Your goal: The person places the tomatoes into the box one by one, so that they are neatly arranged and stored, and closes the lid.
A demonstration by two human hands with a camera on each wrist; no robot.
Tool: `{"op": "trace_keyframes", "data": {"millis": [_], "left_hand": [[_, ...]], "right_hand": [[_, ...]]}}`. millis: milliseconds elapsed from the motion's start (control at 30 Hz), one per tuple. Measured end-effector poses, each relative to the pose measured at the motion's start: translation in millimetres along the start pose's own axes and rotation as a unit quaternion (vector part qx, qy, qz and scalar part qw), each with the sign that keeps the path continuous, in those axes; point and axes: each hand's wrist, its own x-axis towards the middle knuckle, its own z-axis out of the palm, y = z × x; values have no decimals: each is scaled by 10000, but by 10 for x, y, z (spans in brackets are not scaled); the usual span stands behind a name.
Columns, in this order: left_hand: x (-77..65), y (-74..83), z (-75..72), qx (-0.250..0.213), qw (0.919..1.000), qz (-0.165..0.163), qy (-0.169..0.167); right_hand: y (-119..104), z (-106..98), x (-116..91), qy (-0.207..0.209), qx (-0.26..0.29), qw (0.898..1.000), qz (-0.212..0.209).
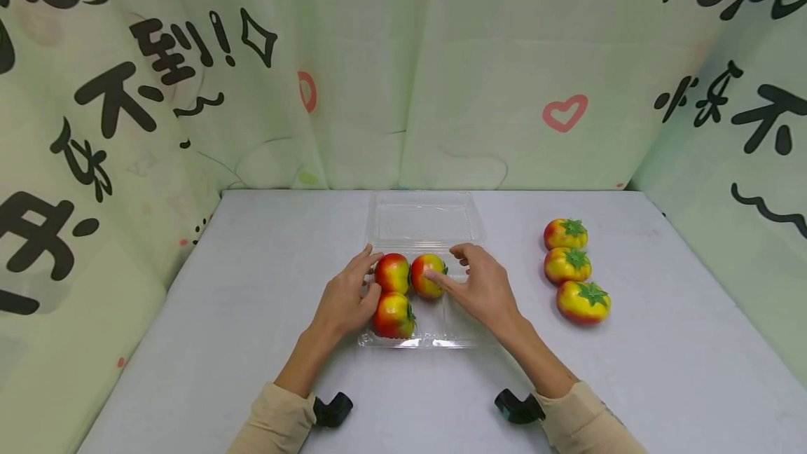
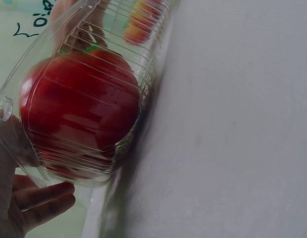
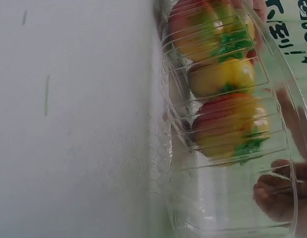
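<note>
A clear plastic clamshell box (image 1: 457, 331) lies unfolded on the table, its lid (image 1: 425, 219) laid back away from me. In its base sit three red-and-yellow tomatoes with green leafy tops: far left (image 1: 391, 272), near left (image 1: 392, 317) and far middle (image 1: 425, 286). My left hand (image 1: 343, 305) is at the box's left side, fingers and thumb spread beside the two left tomatoes. Over the right part of the base is my right hand (image 1: 485, 293), its thumb reaching to the far middle tomato and its fingers apart from it. Through the ribbed wall, the left wrist view shows a red tomato (image 2: 79, 99).
To the right of the box, three more such tomatoes stand in a row: far (image 1: 564, 234), middle (image 1: 566, 266) and near (image 1: 583, 303). A white cloth covers the table (image 1: 252, 251). Pale green curtains (image 1: 492, 76) with black lettering hang behind and at both sides.
</note>
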Motion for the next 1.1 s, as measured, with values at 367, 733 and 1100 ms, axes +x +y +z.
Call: {"op": "trace_keyframes", "data": {"millis": [367, 733, 1100], "left_hand": [[3, 2, -6, 23, 10000, -46, -49], [-14, 8, 4, 8, 10000, -76, -42], [-13, 25, -1, 9, 9999, -146, -71]], "right_hand": [[112, -130, -79, 143, -113, 9997, 133], [207, -254, -159, 311, -225, 9990, 236], [319, -333, -201, 445, -282, 9981, 312]]}}
